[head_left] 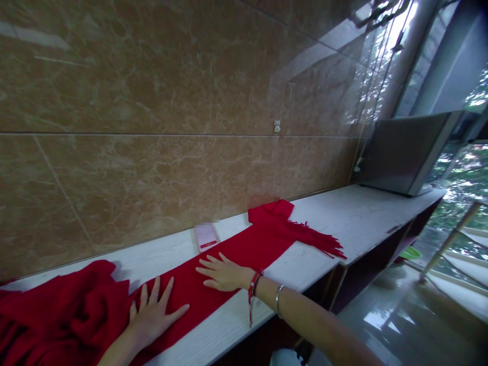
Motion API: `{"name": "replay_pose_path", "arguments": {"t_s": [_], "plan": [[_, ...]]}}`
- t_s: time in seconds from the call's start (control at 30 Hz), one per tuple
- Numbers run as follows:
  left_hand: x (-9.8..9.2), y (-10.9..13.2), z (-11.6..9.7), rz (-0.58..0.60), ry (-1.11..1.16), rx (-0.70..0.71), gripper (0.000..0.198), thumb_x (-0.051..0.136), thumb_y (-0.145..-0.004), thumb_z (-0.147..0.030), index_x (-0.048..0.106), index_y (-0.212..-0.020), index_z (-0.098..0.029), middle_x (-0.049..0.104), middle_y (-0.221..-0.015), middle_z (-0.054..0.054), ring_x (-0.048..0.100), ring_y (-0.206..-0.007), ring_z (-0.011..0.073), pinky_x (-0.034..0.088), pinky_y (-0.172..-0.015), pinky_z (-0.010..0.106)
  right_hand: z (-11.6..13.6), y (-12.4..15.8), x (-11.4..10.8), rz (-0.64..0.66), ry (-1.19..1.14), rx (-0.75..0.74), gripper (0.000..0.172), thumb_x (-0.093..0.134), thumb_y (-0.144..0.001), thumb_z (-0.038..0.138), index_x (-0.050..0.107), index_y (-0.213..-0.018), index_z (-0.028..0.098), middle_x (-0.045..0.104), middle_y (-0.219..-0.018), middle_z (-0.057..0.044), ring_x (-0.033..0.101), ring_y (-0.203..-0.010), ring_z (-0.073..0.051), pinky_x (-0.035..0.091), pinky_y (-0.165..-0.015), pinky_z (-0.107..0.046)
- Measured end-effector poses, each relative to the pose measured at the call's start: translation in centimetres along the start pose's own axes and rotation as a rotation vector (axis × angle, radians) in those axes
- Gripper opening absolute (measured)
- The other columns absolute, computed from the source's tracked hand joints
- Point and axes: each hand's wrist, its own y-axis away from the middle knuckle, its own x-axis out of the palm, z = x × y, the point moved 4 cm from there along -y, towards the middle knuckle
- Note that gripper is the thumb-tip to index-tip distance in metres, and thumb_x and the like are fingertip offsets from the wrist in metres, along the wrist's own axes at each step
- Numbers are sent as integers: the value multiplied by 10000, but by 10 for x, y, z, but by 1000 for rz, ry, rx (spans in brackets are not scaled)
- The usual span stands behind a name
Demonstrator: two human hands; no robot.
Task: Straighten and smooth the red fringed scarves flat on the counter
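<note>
A red fringed scarf lies lengthwise along the white countertop. Its middle stretch is flat, while the left part is bunched into a loose heap. At the far right end, one part folds toward the wall and the fringe spreads toward the counter's front edge. My left hand rests open on the cloth beside the heap, fingers spread. Farther right, my right hand presses flat on the scarf, fingers apart. A red cord bracelet and a silver bangle circle my right wrist.
A small pale packet lies between scarf and wall. Brown marble tiles rise behind the counter. A grey box-shaped appliance stands at the counter's far right end. Open shelves lie below the front edge, and a green basin shows lower right.
</note>
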Motion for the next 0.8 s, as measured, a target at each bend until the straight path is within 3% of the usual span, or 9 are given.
{"name": "replay_pose_path", "arguments": {"t_s": [0.07,0.17,0.33,0.53,0.67,0.8], "plan": [[3,-4,3,-10,11,-10,893,375,-610,-721,275,-1343,-220,116,-1441,140,44,-1284,410,135,-966,586,-6,-6,3,28,-3,11,541,213,-903,474,185,-1374,210,190,-1433,-69,103,-1309,-244,118,-1020,-534],[6,-10,6,-4,22,-12,913,392,-584,-732,283,-1339,-231,122,-1442,136,59,-1277,426,152,-954,594,-42,8,1,56,26,117,542,188,-903,485,196,-1372,214,199,-1431,-71,131,-1303,-254,132,-1009,-548],[6,-13,7,23,13,-39,936,398,-568,-734,258,-1346,-232,101,-1447,130,46,-1284,410,146,-963,584,-122,66,-16,21,195,368,484,190,-918,439,234,-1359,243,210,-1428,-73,173,-1296,-236,203,-999,-505],[8,-15,9,8,25,-38,931,419,-559,-723,266,-1342,-243,126,-1444,119,60,-1282,413,166,-949,593,-194,139,-51,-57,345,593,448,326,-902,355,320,-1329,223,273,-1402,-93,179,-1289,-274,106,-1008,-540],[9,-16,10,27,0,-45,939,417,-565,-729,242,-1348,-240,117,-1447,107,60,-1284,400,151,-970,574,-208,153,-70,-128,372,699,495,281,-910,345,242,-1360,144,223,-1407,-165,152,-1288,-319,157,-973,-576],[3,-19,5,44,-11,-6,909,450,-602,-672,242,-1350,-201,116,-1442,125,58,-1290,379,148,-990,554,-169,116,-65,-138,341,586,510,264,-911,392,183,-1377,202,144,-1443,-87,108,-1307,-261,169,-1012,-498]]}}
